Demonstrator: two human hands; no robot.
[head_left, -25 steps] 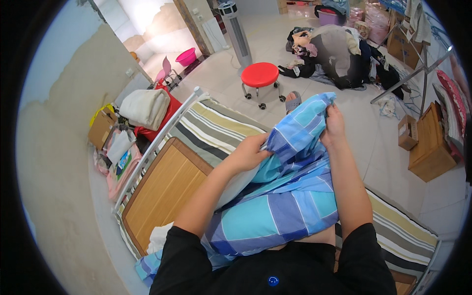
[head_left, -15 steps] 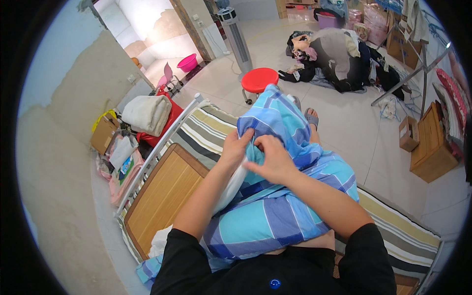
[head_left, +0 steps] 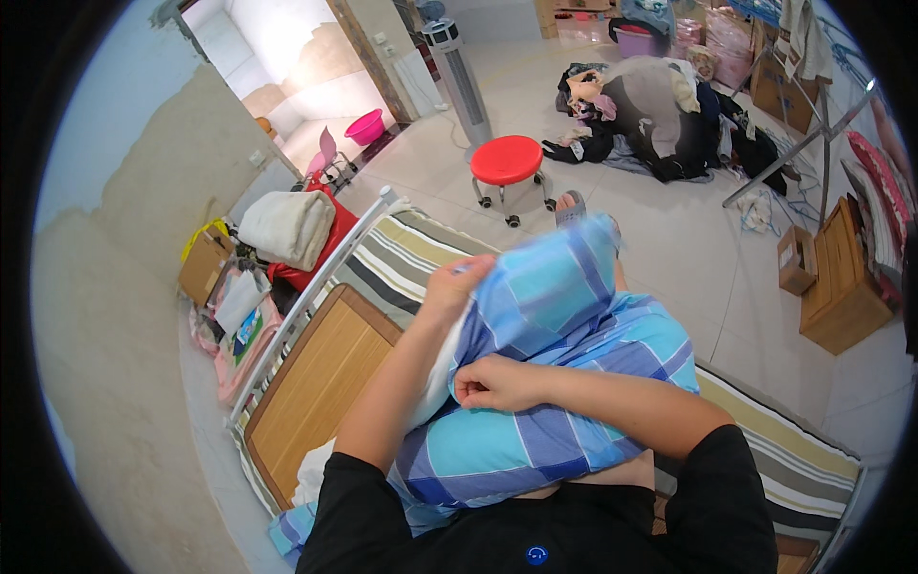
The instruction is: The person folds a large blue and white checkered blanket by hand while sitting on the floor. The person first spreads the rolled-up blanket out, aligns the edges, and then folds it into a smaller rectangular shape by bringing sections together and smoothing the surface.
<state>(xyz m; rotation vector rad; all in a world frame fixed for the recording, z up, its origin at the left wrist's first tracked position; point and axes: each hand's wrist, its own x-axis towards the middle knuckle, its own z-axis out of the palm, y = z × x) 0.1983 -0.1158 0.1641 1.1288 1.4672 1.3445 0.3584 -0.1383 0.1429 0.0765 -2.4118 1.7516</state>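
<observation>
A blue checked quilt cover [head_left: 535, 450] lies bunched across my lap, with white fabric [head_left: 442, 373] showing along its left side. My left hand [head_left: 457, 289] is closed on the cover's raised upper edge, and the lifted flap is smeared by motion. Lower down, my right hand [head_left: 502, 383] rests against the cover, its fingers curled and pinched at the cloth's left edge. Whatever small part lies between those fingertips is hidden.
I sit on a bed with a striped sheet [head_left: 784, 445] and a wooden board [head_left: 320, 373], beside a white rail [head_left: 306, 301]. Ahead are a red wheeled stool [head_left: 506, 161], a tower fan [head_left: 461, 86] and a clothes pile [head_left: 650, 115]. A wooden cabinet [head_left: 841, 287] stands right.
My right hand has moved down toward my body, away from my left hand. The cover's upper flap has dropped and swung right, uncovering more of the red stool.
</observation>
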